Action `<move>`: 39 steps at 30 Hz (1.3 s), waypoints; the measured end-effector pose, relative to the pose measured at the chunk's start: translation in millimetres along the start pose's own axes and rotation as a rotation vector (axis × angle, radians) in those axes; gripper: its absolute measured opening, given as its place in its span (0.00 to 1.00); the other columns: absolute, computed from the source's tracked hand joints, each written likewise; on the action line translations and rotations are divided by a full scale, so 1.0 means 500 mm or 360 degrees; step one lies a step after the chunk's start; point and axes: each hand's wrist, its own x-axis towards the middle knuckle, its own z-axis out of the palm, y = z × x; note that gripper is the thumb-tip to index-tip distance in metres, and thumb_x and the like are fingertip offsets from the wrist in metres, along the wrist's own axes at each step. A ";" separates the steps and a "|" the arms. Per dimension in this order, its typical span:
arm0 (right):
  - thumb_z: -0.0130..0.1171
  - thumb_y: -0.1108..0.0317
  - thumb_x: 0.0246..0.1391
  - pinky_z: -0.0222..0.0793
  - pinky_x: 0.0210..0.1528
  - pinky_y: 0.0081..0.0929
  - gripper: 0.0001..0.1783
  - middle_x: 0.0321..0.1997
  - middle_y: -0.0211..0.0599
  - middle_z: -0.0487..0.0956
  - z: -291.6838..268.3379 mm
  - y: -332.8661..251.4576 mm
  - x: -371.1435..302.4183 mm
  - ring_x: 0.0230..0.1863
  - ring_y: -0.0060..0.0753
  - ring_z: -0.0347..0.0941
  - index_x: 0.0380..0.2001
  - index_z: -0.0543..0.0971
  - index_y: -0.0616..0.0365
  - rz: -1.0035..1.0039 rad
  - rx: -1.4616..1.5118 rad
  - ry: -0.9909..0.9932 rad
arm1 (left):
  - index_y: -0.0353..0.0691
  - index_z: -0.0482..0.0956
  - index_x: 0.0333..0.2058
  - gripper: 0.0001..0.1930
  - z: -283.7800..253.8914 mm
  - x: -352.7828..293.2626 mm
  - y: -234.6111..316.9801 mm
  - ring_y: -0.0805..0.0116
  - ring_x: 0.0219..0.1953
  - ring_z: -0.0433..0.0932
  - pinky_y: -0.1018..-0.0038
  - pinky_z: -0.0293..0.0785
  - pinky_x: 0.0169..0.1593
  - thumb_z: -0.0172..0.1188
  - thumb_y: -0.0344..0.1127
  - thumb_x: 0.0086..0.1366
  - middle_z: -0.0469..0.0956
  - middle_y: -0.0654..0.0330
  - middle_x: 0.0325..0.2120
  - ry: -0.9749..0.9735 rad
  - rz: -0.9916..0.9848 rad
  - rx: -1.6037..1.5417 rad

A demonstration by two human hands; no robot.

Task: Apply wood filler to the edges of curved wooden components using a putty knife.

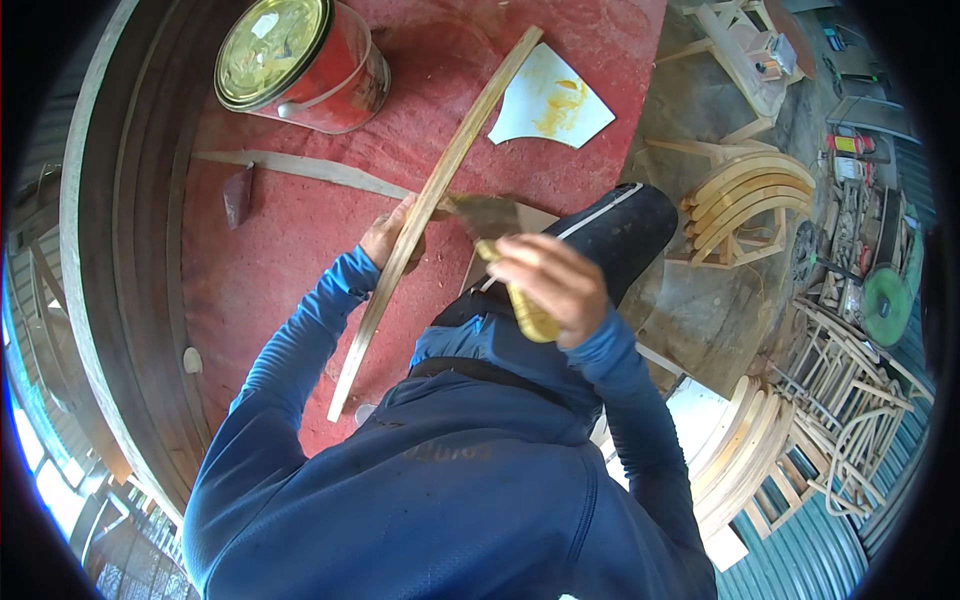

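Observation:
A long, narrow wooden strip (455,165) runs diagonally in front of me, with my left hand (385,235) closed around its middle. In my right hand (558,285) is a putty knife (533,318) with a yellow handle. Its blade is smeared by motion, close to the strip on the right; whether they touch I cannot tell. A white sheet (553,97) with yellow-brown smears lies beside the strip's far end. Another thin, tapered wooden piece (310,170) rests on the red surface (270,270), left of the held strip.
A red can (340,85) with a metal lid stands at the far left. Near it lies a small dark red folded piece (238,195). Dark curved boards (140,250) border the left side. Curved wooden parts (750,200) and chair frames (850,430) are stacked to the right.

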 end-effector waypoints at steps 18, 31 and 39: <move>0.61 0.74 0.61 0.79 0.54 0.36 0.21 0.55 0.48 0.76 -0.095 0.027 -0.170 0.54 0.41 0.77 0.56 0.74 0.66 0.0948 0.1167 0.1827 | 0.41 0.77 0.54 0.30 0.100 0.295 0.219 0.71 0.19 0.68 0.74 0.67 0.22 0.37 0.61 0.77 0.71 0.63 0.21 -0.0337 0.0195 -0.0191; 0.60 0.71 0.63 0.76 0.56 0.41 0.23 0.59 0.49 0.74 -0.061 0.076 -0.179 0.58 0.47 0.75 0.60 0.72 0.61 0.1207 0.1383 0.1709 | 0.43 0.76 0.52 0.32 0.055 0.176 0.102 0.66 0.22 0.71 0.70 0.71 0.28 0.40 0.65 0.74 0.73 0.59 0.21 -0.0379 0.0122 -0.0143; 0.61 0.73 0.62 0.80 0.51 0.37 0.20 0.56 0.49 0.77 -0.037 0.073 -0.159 0.54 0.43 0.78 0.56 0.74 0.65 0.1176 0.1587 0.1679 | 0.40 0.73 0.61 0.34 0.048 0.035 -0.077 0.68 0.29 0.78 0.70 0.77 0.34 0.45 0.64 0.73 0.80 0.58 0.31 0.0005 -0.0192 -0.0188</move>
